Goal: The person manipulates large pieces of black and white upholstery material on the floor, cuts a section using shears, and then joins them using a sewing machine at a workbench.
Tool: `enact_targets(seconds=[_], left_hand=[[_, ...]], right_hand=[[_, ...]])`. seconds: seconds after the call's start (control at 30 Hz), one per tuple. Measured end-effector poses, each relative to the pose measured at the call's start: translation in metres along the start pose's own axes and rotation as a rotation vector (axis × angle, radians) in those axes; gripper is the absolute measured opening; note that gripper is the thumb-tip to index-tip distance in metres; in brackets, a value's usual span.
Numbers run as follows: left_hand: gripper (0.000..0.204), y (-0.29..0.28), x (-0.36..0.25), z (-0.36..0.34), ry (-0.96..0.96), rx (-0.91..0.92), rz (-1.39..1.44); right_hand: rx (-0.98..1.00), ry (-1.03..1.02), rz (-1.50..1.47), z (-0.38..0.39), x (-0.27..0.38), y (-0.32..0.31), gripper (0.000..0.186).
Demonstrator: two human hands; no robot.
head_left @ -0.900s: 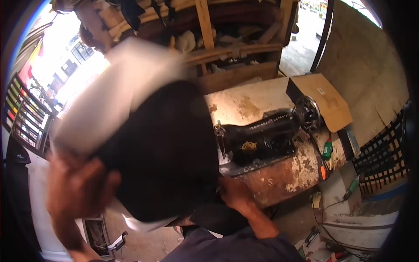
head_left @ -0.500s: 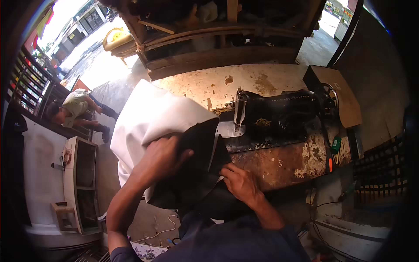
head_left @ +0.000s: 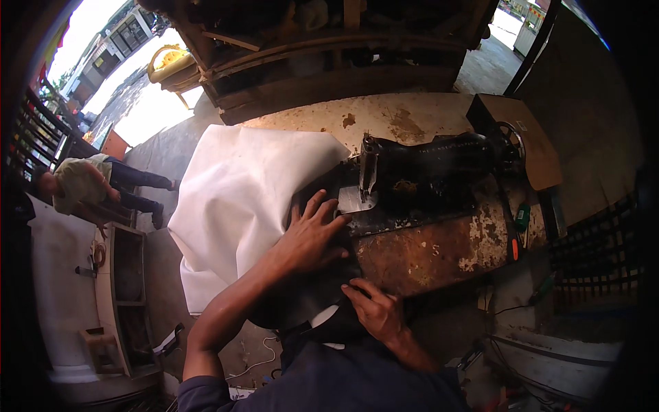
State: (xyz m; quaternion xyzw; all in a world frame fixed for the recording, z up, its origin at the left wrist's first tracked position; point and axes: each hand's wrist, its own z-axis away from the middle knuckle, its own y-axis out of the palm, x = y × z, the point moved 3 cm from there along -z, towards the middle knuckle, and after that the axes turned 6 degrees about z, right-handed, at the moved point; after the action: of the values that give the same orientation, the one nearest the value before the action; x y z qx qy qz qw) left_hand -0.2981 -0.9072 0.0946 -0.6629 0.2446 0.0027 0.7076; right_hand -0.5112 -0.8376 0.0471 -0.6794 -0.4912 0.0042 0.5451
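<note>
My left hand (head_left: 309,237) lies with spread fingers on black material (head_left: 288,295), just left of the needle plate (head_left: 353,200) of a black sewing machine (head_left: 432,158). White material (head_left: 230,192), creased and folded, spreads over the left side of the worktable (head_left: 422,264) and borders the black piece. My right hand (head_left: 374,312) is lower and to the right, its thumb and forefinger closed at the edge of the black material near the table's front.
Another person (head_left: 89,185) walks at the left beside a white cabinet (head_left: 120,268). A cardboard box (head_left: 528,144), a green container (head_left: 522,216) and an orange-handled tool (head_left: 514,248) sit at the table's right. A wooden shelving unit (head_left: 329,82) stands behind.
The raised material has settled onto the table, white part spread leftward. My left hand has moved right toward the needle plate and spread its fingers. The other person has moved left, now upright.
</note>
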Motion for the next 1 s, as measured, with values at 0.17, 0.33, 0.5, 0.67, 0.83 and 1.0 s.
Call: enact_targets(seconds=[0.17,0.33,0.5,0.67,0.83,1.0], left_hand=[[0.032,0.022,-0.03,0.047,0.091,0.09,0.114],[0.032,0.034,-0.044,0.069,-0.018,-0.011,0.133],[0.045,0.035,-0.063,0.077,-0.069,-0.074,0.126],[0.041,0.046,-0.062,0.082,-0.119,-0.16,0.106],[0.026,0.051,-0.054,0.08,-0.191,-0.202,0.322],[0.016,0.03,-0.042,0.082,-0.209,-0.28,0.652]], right_hand=[[0.087,0.017,-0.004,-0.005,0.001,-0.005,0.028],[0.15,0.104,-0.058,-0.017,-0.005,-0.005,0.032],[0.315,0.136,-0.058,-0.028,-0.01,-0.011,0.03],[0.293,0.158,-0.209,-0.058,-0.042,-0.056,0.024],[0.482,0.279,0.05,-0.067,-0.058,-0.134,0.034],[0.556,0.176,-0.029,-0.054,-0.039,-0.109,0.042]])
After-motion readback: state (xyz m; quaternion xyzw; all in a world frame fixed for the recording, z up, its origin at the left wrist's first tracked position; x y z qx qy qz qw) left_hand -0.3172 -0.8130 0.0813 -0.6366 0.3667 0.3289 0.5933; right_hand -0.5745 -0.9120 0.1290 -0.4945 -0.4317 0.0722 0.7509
